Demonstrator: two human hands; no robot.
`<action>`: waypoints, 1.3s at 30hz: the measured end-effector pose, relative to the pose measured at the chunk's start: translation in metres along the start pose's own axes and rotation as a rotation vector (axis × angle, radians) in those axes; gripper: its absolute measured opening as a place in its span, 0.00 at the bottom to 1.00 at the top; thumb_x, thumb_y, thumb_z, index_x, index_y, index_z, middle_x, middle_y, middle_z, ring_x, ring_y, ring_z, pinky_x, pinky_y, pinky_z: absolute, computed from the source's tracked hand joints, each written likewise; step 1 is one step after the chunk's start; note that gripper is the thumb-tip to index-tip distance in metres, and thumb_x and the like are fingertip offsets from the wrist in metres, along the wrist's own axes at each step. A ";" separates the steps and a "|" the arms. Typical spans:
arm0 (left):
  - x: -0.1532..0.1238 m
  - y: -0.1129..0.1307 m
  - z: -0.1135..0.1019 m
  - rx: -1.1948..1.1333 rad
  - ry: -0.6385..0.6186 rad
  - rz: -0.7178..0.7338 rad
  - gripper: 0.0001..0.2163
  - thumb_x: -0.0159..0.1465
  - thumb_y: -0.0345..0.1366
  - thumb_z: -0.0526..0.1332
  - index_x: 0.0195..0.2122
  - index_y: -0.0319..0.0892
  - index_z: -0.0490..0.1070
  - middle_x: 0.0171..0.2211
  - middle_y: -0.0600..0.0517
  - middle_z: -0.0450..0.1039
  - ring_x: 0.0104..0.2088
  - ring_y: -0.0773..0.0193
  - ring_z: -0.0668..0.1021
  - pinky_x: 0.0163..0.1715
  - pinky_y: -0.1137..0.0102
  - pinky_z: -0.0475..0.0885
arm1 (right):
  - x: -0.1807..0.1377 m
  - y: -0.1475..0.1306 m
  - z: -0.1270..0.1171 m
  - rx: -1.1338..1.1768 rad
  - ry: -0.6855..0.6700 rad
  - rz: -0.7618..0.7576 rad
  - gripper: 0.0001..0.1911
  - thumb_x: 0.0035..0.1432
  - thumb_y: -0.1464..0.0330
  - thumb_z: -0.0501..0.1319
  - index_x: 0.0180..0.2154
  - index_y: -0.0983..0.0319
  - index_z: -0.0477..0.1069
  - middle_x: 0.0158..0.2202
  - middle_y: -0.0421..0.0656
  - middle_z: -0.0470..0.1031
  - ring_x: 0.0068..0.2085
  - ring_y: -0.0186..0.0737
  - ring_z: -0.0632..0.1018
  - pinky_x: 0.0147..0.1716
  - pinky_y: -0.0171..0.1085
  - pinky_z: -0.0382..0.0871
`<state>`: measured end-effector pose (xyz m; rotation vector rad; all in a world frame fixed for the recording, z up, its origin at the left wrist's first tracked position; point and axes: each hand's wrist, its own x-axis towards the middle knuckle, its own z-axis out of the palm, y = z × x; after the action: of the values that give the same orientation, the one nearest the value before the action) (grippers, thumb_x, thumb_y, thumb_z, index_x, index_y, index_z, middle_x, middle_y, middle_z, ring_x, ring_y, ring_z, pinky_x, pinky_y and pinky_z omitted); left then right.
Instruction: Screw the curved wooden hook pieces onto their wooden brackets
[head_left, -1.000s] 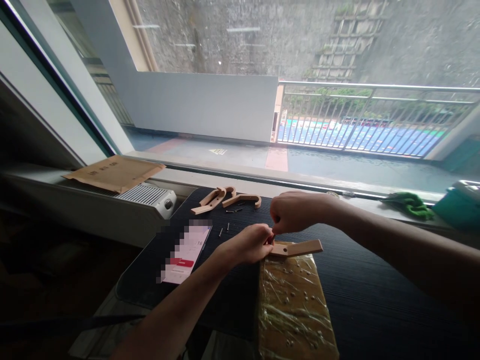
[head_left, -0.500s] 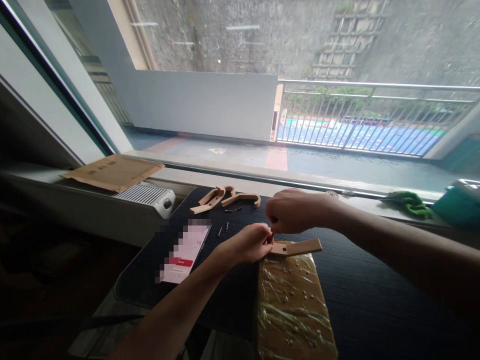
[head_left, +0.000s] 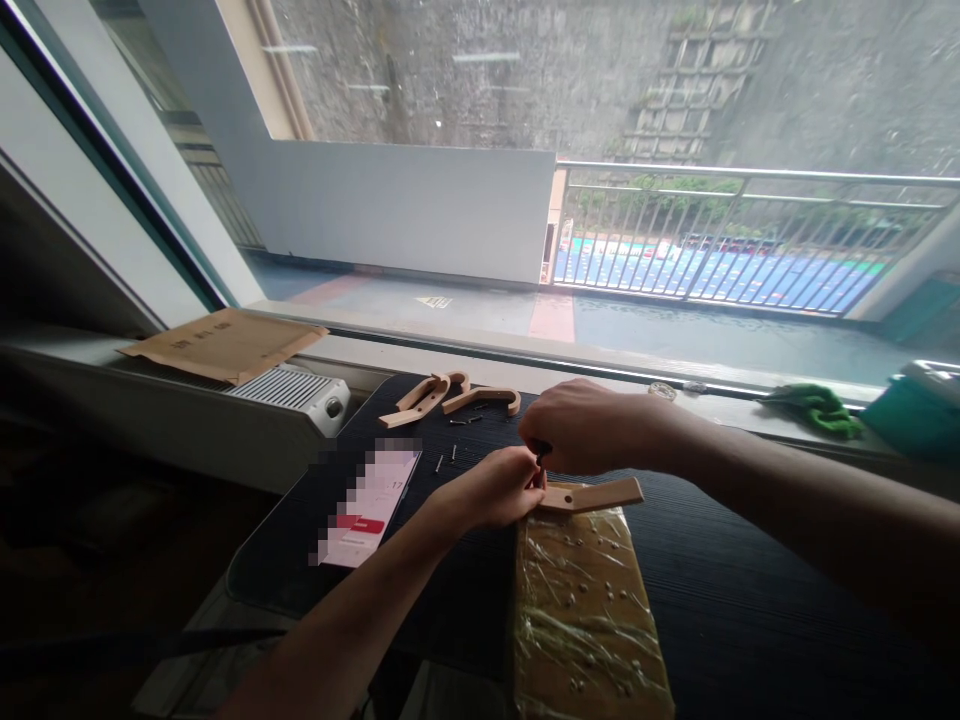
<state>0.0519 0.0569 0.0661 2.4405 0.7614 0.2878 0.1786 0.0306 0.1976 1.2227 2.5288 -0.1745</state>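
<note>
A pale wooden hook (head_left: pixel 600 495) lies across the near-to-far end of a brown box (head_left: pixel 585 610) wrapped in clear tape. One dark screw hole shows in its straight part. My left hand (head_left: pixel 510 487) is closed on the hook's left end, thumb and fingers pinched together. Just above it, my right hand (head_left: pixel 574 425) makes a fist around a dark tool handle (head_left: pixel 541 451), possibly a screwdriver. Most of that tool is hidden by my fingers. The tool meets the hook between my hands, where I cannot see the contact.
Several wooden hooks (head_left: pixel 420 400) lie at the table's back, with loose screws (head_left: pixel 439 464) nearby. A phone (head_left: pixel 367 510) rests on the black table (head_left: pixel 712 560) at left. Beyond are a brown envelope (head_left: pixel 225 345) on a heater, a green cloth (head_left: pixel 814 408) and the window sill.
My right hand has turned and shifted slightly left, so more of the dark handle shows. My left hand, the hook and the box stay put.
</note>
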 end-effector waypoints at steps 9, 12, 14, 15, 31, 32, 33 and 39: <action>-0.001 0.004 -0.004 -0.011 -0.019 -0.010 0.06 0.57 0.29 0.55 0.28 0.37 0.72 0.26 0.50 0.74 0.27 0.66 0.74 0.28 0.74 0.64 | -0.002 0.009 0.007 0.092 0.054 0.140 0.10 0.49 0.64 0.59 0.31 0.62 0.75 0.28 0.42 0.74 0.26 0.33 0.67 0.24 0.34 0.54; 0.000 0.002 -0.003 -0.004 -0.024 -0.021 0.06 0.57 0.29 0.55 0.27 0.37 0.71 0.25 0.50 0.74 0.26 0.66 0.73 0.27 0.74 0.63 | -0.006 0.001 0.000 0.003 0.037 0.061 0.08 0.50 0.71 0.58 0.32 0.63 0.75 0.28 0.42 0.74 0.27 0.33 0.67 0.25 0.34 0.54; 0.000 0.002 -0.003 -0.001 -0.014 -0.021 0.06 0.57 0.29 0.55 0.28 0.37 0.71 0.26 0.50 0.74 0.27 0.66 0.73 0.27 0.74 0.63 | -0.006 -0.003 -0.002 -0.018 0.014 0.002 0.08 0.49 0.75 0.57 0.29 0.64 0.75 0.26 0.42 0.73 0.25 0.31 0.66 0.24 0.34 0.53; 0.000 0.002 -0.003 0.000 -0.008 -0.015 0.06 0.57 0.29 0.55 0.28 0.37 0.71 0.26 0.50 0.74 0.27 0.66 0.73 0.27 0.74 0.63 | -0.004 -0.004 -0.002 -0.024 0.012 -0.017 0.08 0.49 0.75 0.56 0.28 0.64 0.74 0.25 0.42 0.73 0.25 0.31 0.66 0.24 0.34 0.53; -0.002 0.000 0.002 0.004 0.017 -0.042 0.07 0.58 0.32 0.56 0.26 0.37 0.72 0.24 0.51 0.73 0.25 0.67 0.72 0.26 0.74 0.61 | -0.003 -0.002 0.000 0.023 -0.020 0.093 0.08 0.50 0.70 0.57 0.31 0.63 0.75 0.27 0.43 0.73 0.26 0.32 0.66 0.25 0.35 0.54; -0.001 0.001 0.002 0.010 0.020 -0.047 0.07 0.58 0.32 0.56 0.26 0.37 0.71 0.24 0.51 0.73 0.25 0.67 0.72 0.25 0.74 0.61 | -0.004 -0.004 -0.003 0.001 -0.042 0.076 0.08 0.49 0.72 0.57 0.32 0.63 0.75 0.27 0.42 0.73 0.26 0.32 0.66 0.25 0.35 0.54; -0.001 0.001 0.002 0.014 0.023 -0.051 0.08 0.58 0.31 0.56 0.25 0.37 0.71 0.24 0.51 0.73 0.25 0.67 0.72 0.25 0.74 0.61 | -0.004 -0.005 -0.005 -0.023 -0.060 0.060 0.09 0.49 0.74 0.57 0.31 0.63 0.75 0.26 0.42 0.73 0.26 0.32 0.66 0.25 0.35 0.54; 0.000 0.003 0.000 0.030 -0.002 -0.056 0.08 0.58 0.31 0.56 0.25 0.37 0.71 0.24 0.50 0.73 0.25 0.67 0.73 0.25 0.74 0.60 | 0.001 -0.001 -0.001 -0.071 -0.077 0.027 0.06 0.48 0.74 0.57 0.25 0.65 0.74 0.22 0.41 0.70 0.23 0.30 0.65 0.23 0.34 0.52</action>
<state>0.0532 0.0550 0.0677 2.4422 0.8369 0.2548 0.1766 0.0309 0.1983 1.1985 2.4299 -0.1218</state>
